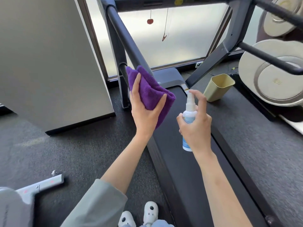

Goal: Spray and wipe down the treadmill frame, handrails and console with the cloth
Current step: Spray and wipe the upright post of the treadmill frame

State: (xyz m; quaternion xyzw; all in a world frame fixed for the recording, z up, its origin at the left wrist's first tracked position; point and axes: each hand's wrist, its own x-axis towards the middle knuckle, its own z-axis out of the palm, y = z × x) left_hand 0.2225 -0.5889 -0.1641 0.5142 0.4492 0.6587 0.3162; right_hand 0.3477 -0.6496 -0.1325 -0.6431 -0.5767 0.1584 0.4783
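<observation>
- Head view: spray step, I judge. The right hand (196,126) is gripping one spray bottle (189,118), forefinger on the pump.
- The left hand (145,110) is pinching one folded purple cloth (150,90) against the handrail (129,45).
- Next: wet the cloth, then wipe along the rail.
- One bin (218,87) is sitting beyond the bottle.

Dark speckled floor (68,149) lies under both hands. A grey panel (49,63) stands left of them; a bright frosted window (172,38) glows ahead; a beige bin (218,87) sits right.
</observation>
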